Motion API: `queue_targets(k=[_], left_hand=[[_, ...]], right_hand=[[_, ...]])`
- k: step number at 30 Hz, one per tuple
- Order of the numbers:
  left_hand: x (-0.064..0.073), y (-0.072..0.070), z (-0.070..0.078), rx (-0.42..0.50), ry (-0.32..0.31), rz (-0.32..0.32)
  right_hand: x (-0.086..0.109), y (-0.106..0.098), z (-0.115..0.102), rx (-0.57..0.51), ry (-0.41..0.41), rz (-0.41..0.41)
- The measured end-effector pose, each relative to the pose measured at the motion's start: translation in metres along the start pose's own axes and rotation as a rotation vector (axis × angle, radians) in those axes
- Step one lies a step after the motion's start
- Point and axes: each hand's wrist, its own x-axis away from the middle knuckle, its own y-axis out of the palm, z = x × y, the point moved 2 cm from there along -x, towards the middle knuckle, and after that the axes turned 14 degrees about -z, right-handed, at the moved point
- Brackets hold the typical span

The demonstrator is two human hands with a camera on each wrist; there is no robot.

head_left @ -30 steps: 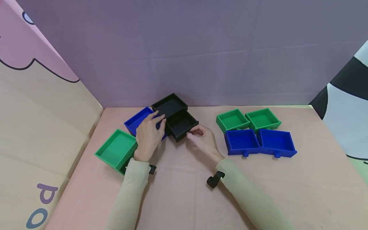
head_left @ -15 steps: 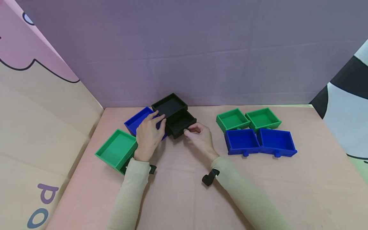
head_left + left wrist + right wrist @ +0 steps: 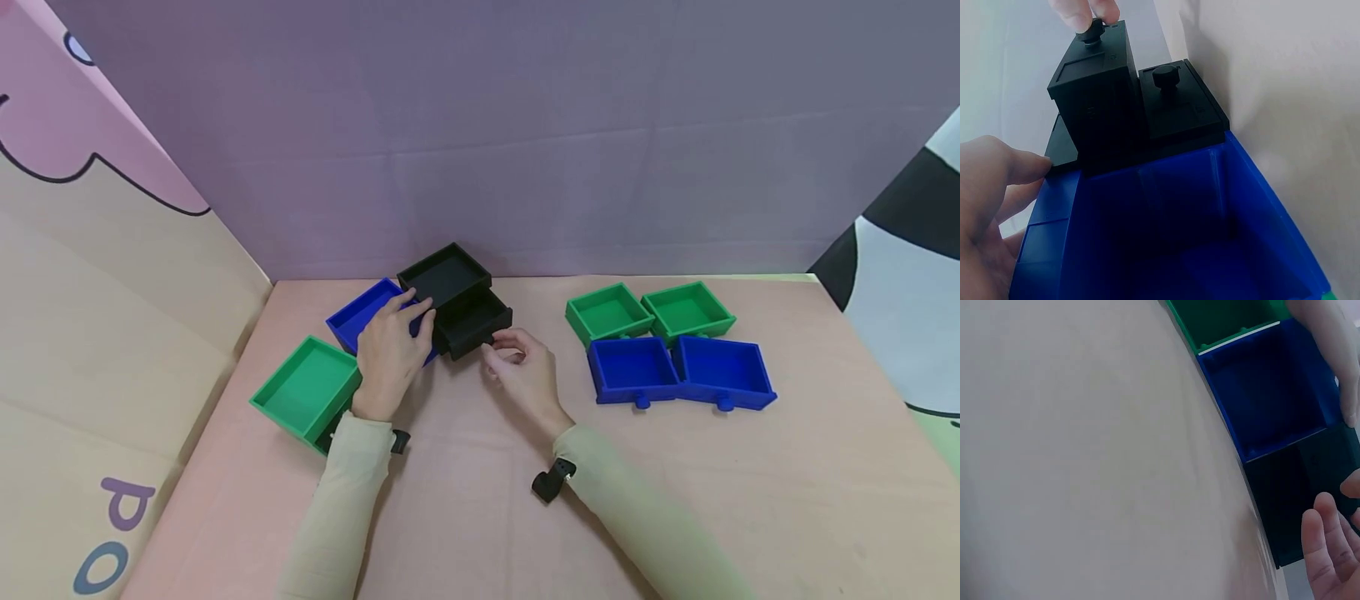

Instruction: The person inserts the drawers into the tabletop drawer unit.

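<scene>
A black cabinet (image 3: 444, 275) with a tray-like top stands at the back, one black drawer (image 3: 472, 318) sticking partway out of its front. In the left wrist view, a second black drawer (image 3: 1179, 103) sits nearly flush beside it. My right hand (image 3: 525, 371) pinches the pulled-out drawer's knob (image 3: 1090, 31) between thumb and finger. My left hand (image 3: 390, 354) rests on the blue cabinet (image 3: 363, 312), fingertips at the black cabinet's edge and fingers extended. That blue cabinet has an open, hollow compartment (image 3: 1179, 231). A green cabinet (image 3: 307, 390) adjoins it at the left.
Two green drawers (image 3: 609, 312) (image 3: 688, 308) lie at the right on the pink tablecloth (image 3: 465, 500). In front of them are two blue drawers (image 3: 633, 367) (image 3: 723, 369) with knobs facing me. A purple-grey cloth wall (image 3: 525, 167) rises behind the cabinets.
The black drawer has slid a little further into its cabinet, my right hand moving left with it. My right hand's fingers have then shifted slightly at the knob. The left hand stays in place.
</scene>
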Motion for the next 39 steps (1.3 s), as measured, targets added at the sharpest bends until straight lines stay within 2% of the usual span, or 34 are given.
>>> queue_targets(k=[7, 28, 39], left_hand=[[-0.0004, 0.0002, 0.0013, 0.006, 0.002, -0.008], [0.0006, -0.0035, 0.0003, 0.015, -0.013, -0.016], [-0.0004, -0.0024, 0.0012, 0.017, -0.008, -0.017]], right_hand=[[0.0025, -0.0018, 0.0001, 0.026, -0.006, 0.019], [-0.0030, 0.0017, -0.0023, -0.078, 0.014, 0.002], [-0.0051, 0.0009, -0.0037, -0.071, 0.001, 0.009]])
